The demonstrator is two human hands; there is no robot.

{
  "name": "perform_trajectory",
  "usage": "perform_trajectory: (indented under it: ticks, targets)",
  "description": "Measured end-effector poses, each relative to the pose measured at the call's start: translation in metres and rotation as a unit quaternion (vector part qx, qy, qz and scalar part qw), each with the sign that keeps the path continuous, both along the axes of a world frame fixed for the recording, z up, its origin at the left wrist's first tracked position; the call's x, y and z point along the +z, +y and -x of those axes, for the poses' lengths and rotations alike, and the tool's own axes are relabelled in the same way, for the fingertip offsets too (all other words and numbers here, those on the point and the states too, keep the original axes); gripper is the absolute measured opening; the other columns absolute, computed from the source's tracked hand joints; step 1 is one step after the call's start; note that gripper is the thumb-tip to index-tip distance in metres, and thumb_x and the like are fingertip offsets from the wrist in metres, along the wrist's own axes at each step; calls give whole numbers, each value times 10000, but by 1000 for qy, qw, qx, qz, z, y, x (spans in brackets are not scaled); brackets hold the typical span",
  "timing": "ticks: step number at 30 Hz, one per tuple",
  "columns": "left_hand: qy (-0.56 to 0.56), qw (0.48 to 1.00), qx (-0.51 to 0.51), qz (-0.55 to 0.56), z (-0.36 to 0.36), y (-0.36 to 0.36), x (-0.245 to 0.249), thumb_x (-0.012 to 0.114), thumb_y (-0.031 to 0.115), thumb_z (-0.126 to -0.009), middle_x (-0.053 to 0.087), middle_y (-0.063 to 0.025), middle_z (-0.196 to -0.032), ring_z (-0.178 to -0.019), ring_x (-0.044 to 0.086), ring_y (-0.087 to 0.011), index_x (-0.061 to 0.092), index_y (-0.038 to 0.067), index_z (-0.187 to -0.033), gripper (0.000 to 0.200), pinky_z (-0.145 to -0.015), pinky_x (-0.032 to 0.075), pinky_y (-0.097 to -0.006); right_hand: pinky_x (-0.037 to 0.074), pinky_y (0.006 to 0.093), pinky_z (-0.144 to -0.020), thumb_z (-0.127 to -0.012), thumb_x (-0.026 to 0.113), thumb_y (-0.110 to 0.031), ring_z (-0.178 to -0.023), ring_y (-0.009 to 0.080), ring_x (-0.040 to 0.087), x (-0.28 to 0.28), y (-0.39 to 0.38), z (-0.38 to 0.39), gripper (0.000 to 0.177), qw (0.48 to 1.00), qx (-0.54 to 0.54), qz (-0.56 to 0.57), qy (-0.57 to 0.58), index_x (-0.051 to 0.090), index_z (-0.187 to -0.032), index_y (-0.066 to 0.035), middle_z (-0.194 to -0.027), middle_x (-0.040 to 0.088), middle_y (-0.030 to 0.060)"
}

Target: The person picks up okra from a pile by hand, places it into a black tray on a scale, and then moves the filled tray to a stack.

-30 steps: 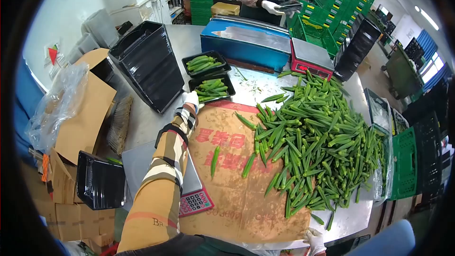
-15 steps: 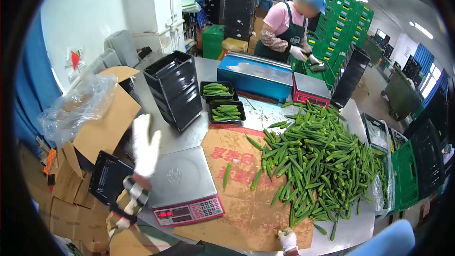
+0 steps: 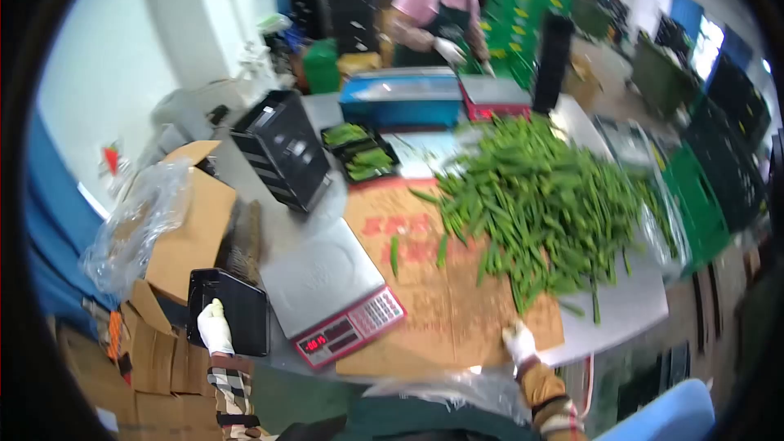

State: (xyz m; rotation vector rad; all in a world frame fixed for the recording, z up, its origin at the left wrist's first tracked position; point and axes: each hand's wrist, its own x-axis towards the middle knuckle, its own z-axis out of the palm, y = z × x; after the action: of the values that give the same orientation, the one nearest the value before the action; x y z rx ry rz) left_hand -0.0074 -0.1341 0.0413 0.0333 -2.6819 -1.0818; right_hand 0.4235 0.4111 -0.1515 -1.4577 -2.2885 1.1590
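Two gloved hands are framing the work area in the single head view. The left hand [image 3: 215, 327] is reaching low beside the tabletop [image 3: 625, 306], wrist bent up, with its fingers [image 3: 214, 309] lying together against the near edge of a black tray [image 3: 238, 317]. Whether they are gripping it cannot be told. The tray is standing among cardboard boxes [image 3: 155, 343], probably as stock kept within reach. The right hand [image 3: 519, 341] is resting at the front edge of the cardboard sheet [image 3: 441, 302], its fingers seemingly lying flat and holding nothing, likely bracing. A scale [image 3: 327, 290] is sitting between both hands, with the okra heap [image 3: 543, 196] lying beyond. Filled trays [image 3: 359, 151] are waiting farther back, where a co-worker [image 3: 433, 12] is standing.
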Motion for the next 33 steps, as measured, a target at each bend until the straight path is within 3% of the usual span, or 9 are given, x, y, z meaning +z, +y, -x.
perform_trajectory:
  ticks: [2,6,9,12,16,23,27,29,33]
  targets:
    - [39,993,41,-101,5,-8,-11,570,280,-1042,627,-49,-783,-721,480,-130,689,-41,-916,364,-685,439,-316,517,404,-974,-896,696,-184,-1110,358,655,-4,-10,-6,483,991,51,-122,-16,590,-1325,11,-1201,675,223]
    - [256,948,176,-74,7,-5,20,607,227,-1024,729,-184,-1128,-1010,678,-240,687,-63,-1196,346,-926,527,-343,525,373,-930,-888,699,-160,-1045,327,669,7,-26,-6,537,999,-23,20,28,562,-1388,-19,-1143,681,189]
    - [325,946,14,-5,-1,49,29,650,134,-992,728,-165,-1106,-993,677,-238,708,-29,-1144,230,-924,534,-344,530,372,-890,-890,697,-165,-996,320,676,17,-26,0,536,999,-33,38,2,565,-1393,-39,-1096,692,170]
    - [177,965,-194,-29,-38,154,37,693,130,-957,718,-109,-974,-906,639,-185,731,1,-1056,166,-872,514,-323,530,369,-868,-890,695,-165,-958,309,682,27,-20,2,533,996,-42,74,-4,567,-1394,-48,-1037,705,152]
    - [-2,880,-421,218,-17,179,5,705,121,-915,725,-155,-985,-936,682,-272,750,21,-1032,161,-870,524,-359,537,327,-842,-917,697,-200,-886,235,694,3,-2,-7,474,986,-46,153,51,603,-1342,-11,-965,729,121]
    - [-15,889,-458,4,-55,353,36,684,124,-935,693,-162,-1176,-1108,651,-257,676,5,-1244,331,-990,494,-353,537,297,-797,-919,723,-184,-863,150,669,57,90,16,623,983,-105,40,146,483,-1462,5,-1028,722,91]
    - [-195,807,-531,-168,-91,501,8,668,147,-963,649,-153,-1313,-1188,624,-218,601,-3,-1344,416,-1028,482,-342,443,412,-1062,-880,723,-239,-1222,373,558,76,157,74,634,983,-59,-153,79,506,-1432,-14,-1323,593,220]
    - [-207,764,-564,-234,-89,574,-58,664,201,-974,633,-167,-1341,-1239,605,-236,571,-3,-1375,460,-1058,463,-349,417,423,-1095,-875,730,-245,-1272,380,526,67,184,103,653,979,-43,-170,101,496,-1446,-30,-1365,571,221]
    - [-54,809,-581,-74,-81,674,-99,683,322,-946,624,-181,-1343,-1264,574,-313,575,16,-1373,537,-1102,419,-388,394,435,-1118,-873,736,-265,-1320,395,474,62,224,151,762,978,-1,-198,71,390,-1515,-46,-1428,507,228]
